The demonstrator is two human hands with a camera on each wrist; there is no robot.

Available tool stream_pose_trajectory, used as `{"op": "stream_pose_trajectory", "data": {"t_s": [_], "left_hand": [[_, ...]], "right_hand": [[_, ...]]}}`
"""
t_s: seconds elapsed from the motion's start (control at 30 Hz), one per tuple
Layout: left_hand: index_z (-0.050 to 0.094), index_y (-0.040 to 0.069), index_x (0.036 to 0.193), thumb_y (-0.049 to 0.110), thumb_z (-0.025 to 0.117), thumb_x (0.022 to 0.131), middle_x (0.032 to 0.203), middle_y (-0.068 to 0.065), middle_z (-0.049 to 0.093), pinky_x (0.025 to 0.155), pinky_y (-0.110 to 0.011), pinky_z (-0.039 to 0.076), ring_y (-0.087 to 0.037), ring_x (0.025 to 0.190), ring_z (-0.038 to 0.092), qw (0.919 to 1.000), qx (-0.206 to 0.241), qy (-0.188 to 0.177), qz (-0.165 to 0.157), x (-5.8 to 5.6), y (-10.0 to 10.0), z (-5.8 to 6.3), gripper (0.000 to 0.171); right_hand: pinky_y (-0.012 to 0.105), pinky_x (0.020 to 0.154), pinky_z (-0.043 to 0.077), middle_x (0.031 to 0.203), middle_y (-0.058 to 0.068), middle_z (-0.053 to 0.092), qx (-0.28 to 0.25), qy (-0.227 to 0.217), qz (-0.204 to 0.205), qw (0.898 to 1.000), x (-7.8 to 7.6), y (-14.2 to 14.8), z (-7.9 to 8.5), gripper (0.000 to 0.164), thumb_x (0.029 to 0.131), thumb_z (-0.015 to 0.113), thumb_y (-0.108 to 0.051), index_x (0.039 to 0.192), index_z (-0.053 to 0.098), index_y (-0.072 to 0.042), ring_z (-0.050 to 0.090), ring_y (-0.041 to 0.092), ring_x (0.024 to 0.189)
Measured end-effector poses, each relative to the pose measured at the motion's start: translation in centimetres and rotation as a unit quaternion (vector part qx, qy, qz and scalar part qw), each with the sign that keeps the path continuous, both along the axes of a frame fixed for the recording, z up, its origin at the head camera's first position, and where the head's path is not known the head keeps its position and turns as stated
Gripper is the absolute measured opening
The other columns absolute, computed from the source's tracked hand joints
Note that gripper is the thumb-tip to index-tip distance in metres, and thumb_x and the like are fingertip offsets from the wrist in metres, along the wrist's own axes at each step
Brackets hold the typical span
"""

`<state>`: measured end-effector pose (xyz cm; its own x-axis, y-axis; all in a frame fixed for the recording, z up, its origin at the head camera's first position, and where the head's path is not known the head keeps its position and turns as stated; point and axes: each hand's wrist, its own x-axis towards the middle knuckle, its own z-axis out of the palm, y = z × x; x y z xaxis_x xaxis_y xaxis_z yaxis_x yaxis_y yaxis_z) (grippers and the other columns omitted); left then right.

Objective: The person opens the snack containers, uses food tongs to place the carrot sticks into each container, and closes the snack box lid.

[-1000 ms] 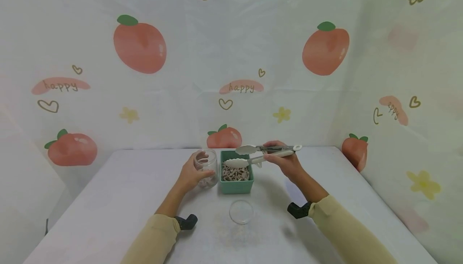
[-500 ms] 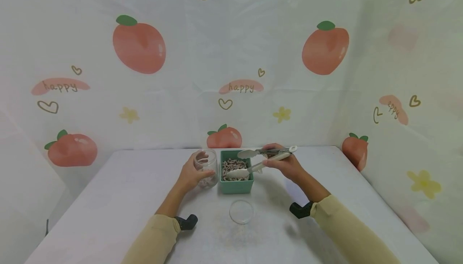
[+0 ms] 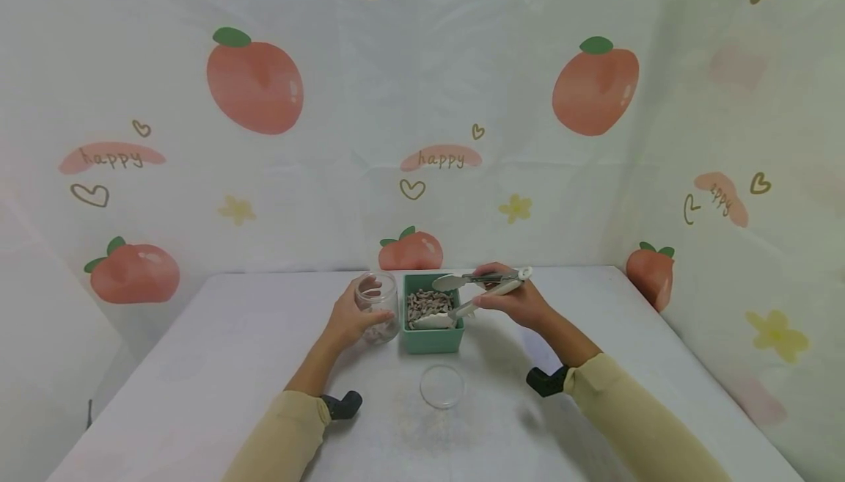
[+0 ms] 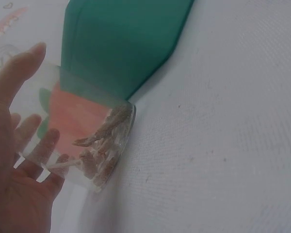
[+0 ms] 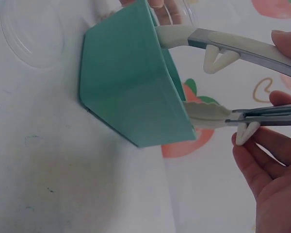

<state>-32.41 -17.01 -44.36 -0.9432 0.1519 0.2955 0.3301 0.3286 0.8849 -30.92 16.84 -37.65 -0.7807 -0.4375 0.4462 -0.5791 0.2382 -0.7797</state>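
Observation:
My left hand [image 3: 348,315] grips a clear jar [image 3: 381,320], which stands open-topped on the table. Several brownish, twisted dry pieces [image 4: 104,141] lie at the bottom of the jar in the left wrist view. Just right of the jar is a green box [image 3: 432,342], partly filled with similar small pieces [image 3: 428,304]. My right hand [image 3: 515,295] holds a pair of white and grey tongs [image 3: 491,293] with the arms spread apart. One tong head sits low among the pieces at the box's near side; the other is over the far right part of the box.
A round clear lid [image 3: 441,386] lies flat on the white table [image 3: 264,342] in front of the box. Behind the table hangs a white cloth backdrop [image 3: 330,210] printed with peaches. Dark wrist devices [image 3: 546,382] are worn on both arms.
The tongs have come down and toward me, so the lower head now sits in the pieces near the box's front wall. The left hand and jar have stayed in place.

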Motion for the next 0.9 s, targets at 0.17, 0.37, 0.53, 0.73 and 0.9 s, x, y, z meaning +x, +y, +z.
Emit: {"op": "stream_pose_trajectory", "data": {"t_s": [0.17,0.37,0.53,0.73,0.9], "left_hand": [[0.038,0.004,0.142,0.02,0.086,0.075,0.135,-0.015,0.053,0.103,-0.047,0.039,-0.035,0.127,0.048,1.0,0.0,-0.001,-0.001,0.0,0.0,0.1,0.085],[0.039,0.004,0.141,0.019,0.086,0.075,0.133,-0.015,0.055,0.103,-0.047,0.04,-0.035,0.126,0.049,1.0,0.0,0.004,0.004,-0.1,-0.1,0.1,0.082],[0.039,0.003,0.141,0.019,0.085,0.076,0.134,-0.016,0.054,0.103,-0.047,0.039,-0.036,0.126,0.049,1.0,0.001,-0.001,0.0,0.0,-0.1,-0.1,0.082],[0.038,0.004,0.142,0.018,0.085,0.076,0.135,-0.015,0.054,0.103,-0.047,0.039,-0.034,0.125,0.049,1.0,0.0,-0.003,0.004,0.0,-0.2,-0.2,0.083],[0.038,0.005,0.143,0.017,0.085,0.076,0.135,-0.015,0.054,0.102,-0.047,0.04,-0.031,0.125,0.05,1.0,-0.005,0.002,0.001,-0.1,-0.1,0.0,0.083]], "right_hand": [[0.029,0.064,0.045,0.104,0.015,0.063,0.003,0.0,-0.005,1.0,0.0,-0.1,0.0,0.036,0.083,0.075,-0.003,0.116,0.06,0.004,0.05,0.02,0.072],[0.031,0.069,0.048,0.106,0.016,0.063,0.002,-0.032,-0.005,0.999,-0.6,-0.8,-0.2,0.035,0.085,0.075,-0.006,0.115,0.061,0.004,0.054,0.026,0.079],[0.035,0.07,0.049,0.106,0.021,0.062,0.006,-0.07,-0.025,0.997,-1.0,-1.3,-0.4,0.034,0.086,0.074,-0.011,0.115,0.063,0.003,0.056,0.024,0.079],[0.041,0.074,0.05,0.106,0.022,0.063,-0.004,-0.089,-0.043,0.995,-1.2,-1.9,-0.6,0.034,0.086,0.075,-0.016,0.113,0.063,0.002,0.06,0.024,0.084],[0.036,0.073,0.048,0.104,0.019,0.063,-0.028,-0.087,-0.056,0.994,-1.3,-2.5,-1.0,0.03,0.087,0.074,-0.013,0.108,0.064,0.005,0.057,0.023,0.083]]}}
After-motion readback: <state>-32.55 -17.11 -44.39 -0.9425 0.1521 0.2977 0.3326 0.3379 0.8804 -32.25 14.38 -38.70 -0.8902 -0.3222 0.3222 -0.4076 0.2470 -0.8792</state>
